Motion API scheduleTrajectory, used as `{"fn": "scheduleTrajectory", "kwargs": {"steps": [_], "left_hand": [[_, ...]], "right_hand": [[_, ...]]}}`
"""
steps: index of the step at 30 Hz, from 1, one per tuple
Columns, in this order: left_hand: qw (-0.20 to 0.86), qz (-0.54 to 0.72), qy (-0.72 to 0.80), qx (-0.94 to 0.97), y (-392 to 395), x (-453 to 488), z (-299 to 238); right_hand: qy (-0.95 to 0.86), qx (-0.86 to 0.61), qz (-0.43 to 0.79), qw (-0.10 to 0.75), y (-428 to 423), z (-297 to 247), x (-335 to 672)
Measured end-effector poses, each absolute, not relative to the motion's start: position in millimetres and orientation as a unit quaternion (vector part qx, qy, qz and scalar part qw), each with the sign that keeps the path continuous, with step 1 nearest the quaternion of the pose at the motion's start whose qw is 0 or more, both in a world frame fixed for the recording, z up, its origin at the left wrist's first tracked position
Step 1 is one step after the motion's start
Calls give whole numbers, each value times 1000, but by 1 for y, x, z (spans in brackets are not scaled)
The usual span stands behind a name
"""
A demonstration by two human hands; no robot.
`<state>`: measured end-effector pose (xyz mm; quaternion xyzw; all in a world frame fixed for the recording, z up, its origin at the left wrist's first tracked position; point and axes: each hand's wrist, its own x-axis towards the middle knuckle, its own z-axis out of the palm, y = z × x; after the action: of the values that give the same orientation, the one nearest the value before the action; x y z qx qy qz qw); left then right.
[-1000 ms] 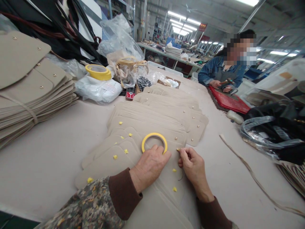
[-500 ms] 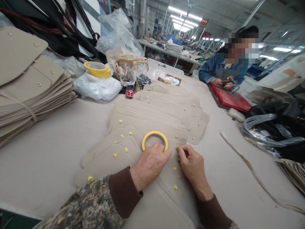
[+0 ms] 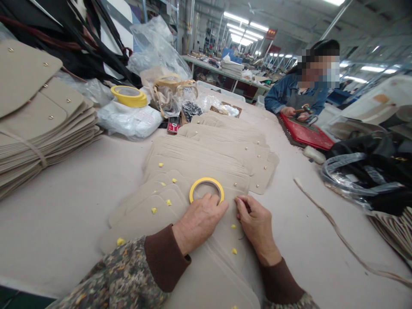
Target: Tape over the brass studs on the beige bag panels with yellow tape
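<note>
My left hand grips a roll of yellow tape, which stands up from the fingers. Just to its right, my right hand has thumb and forefinger pinched together over a beige panel; whatever lies between the fingertips is too small to make out. Two yellow tape bits stick to this panel beside the right hand. On the left, overlapping beige panels carry several more yellow bits. Behind the tape roll lies a fanned row of panels, some with metal studs.
A tied stack of beige pieces stands at left. Yellow tape rolls rest on plastic-wrapped goods. A cord and black bags lie at right. Across the table, a person holds a hammer above a red board.
The whole view has shifted slightly left. Both hands keep nearly the same pose; the yellow bit seen at my right fingertips no longer shows clearly.
</note>
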<state>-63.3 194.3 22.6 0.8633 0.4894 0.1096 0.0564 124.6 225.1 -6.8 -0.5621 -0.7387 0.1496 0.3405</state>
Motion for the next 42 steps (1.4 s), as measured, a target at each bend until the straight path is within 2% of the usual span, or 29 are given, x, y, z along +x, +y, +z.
{"fn": "scheduleTrajectory", "kwargs": {"steps": [9, 15, 22, 29, 35, 39, 42], "left_hand": [[-12, 226, 539, 812, 208, -69, 14], [-13, 227, 542, 809, 211, -69, 12], [-24, 200, 539, 817, 216, -69, 14], [-19, 181, 511, 840, 218, -73, 16], [26, 145, 436, 888, 210, -77, 20], [45, 181, 412, 892, 207, -80, 22], [70, 222, 395, 889, 206, -82, 21]], "right_hand": [[-793, -533, 93, 281, 229, 1, 128], [-816, -524, 107, 220, 220, 7, 133], [-780, -508, 191, 310, 238, 5, 140], [-776, -511, 209, 305, 248, -3, 141], [-772, -515, 214, 305, 252, -4, 144], [-771, -517, 204, 311, 244, -1, 144], [-757, -512, 197, 355, 229, 7, 142]]}}
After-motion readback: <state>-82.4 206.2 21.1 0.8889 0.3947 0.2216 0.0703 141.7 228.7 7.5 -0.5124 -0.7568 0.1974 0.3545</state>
